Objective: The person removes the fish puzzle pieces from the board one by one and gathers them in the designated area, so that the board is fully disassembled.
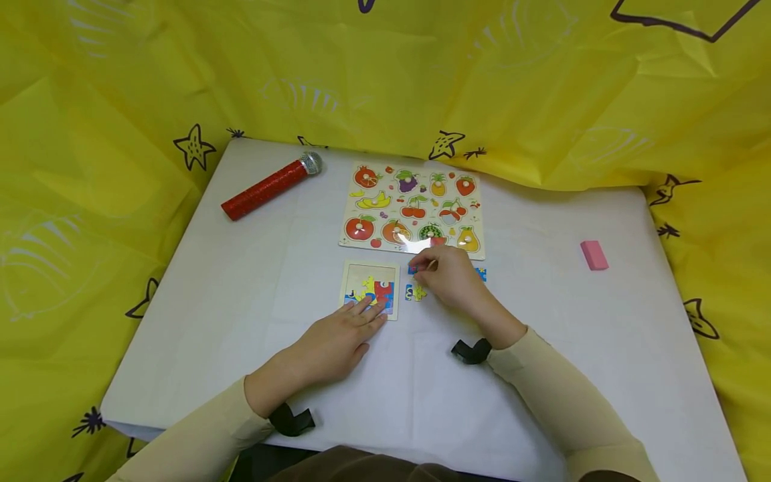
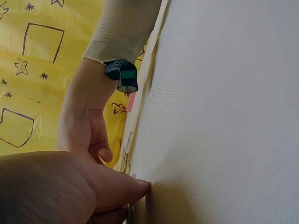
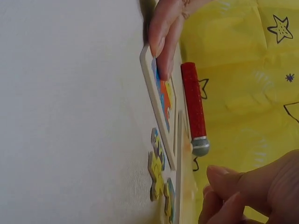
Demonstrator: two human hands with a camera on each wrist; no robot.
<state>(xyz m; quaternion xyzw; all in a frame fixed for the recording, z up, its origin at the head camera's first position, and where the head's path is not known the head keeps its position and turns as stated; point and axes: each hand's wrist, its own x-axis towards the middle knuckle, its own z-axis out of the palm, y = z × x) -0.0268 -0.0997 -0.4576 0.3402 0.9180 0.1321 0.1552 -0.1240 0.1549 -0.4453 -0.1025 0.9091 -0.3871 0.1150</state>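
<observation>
The left hand [image 1: 338, 341] lies with its fingers extended across the lower part of a small wooden jigsaw tray [image 1: 371, 266]. Red, yellow and blue jigsaw pieces [image 1: 383, 289] sit inside that tray. In the right wrist view, the left fingertips press at the tray's near edge. Just right of the tray, the right hand [image 1: 448, 278] hovers over loose jigsaw pieces, its thumb and fingers loosely bent. Nothing shows between them in the right wrist view. A yellow loose piece [image 3: 156, 176] lies below the hand, and other blue-and-yellow pieces are partly hidden by it.
Behind the tray lies a fruit peg puzzle board [image 1: 385, 213]. A red toy microphone [image 1: 268, 189] rests at the back left, and a pink block [image 1: 594, 255] at the right. Yellow patterned cloth [image 1: 373, 87] hangs around the white-covered table [image 1: 530, 268].
</observation>
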